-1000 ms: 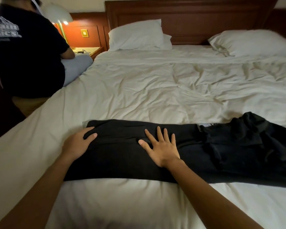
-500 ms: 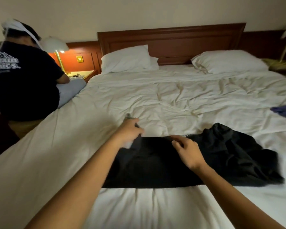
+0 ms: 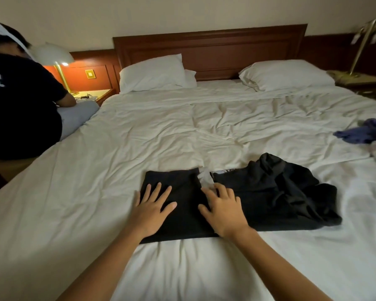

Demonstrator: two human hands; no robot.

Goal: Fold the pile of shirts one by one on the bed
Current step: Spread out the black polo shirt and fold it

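Item: black shirt, lying crosswise toward the near edge of the bed; left portion folded flat, right portion bunched.
Left hand, right hand: both palm-down on the folded panel, fingers straight and spread, gripping nothing.
Step judged: pressing the fold.
Advice: smooth outward to the crease (white label marks it), then flatten the bunched end before folding.

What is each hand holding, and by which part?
Nothing is gripped: left hand presses flat on the shirt's folded part, right hand presses with spread fingers at the fold's edge.
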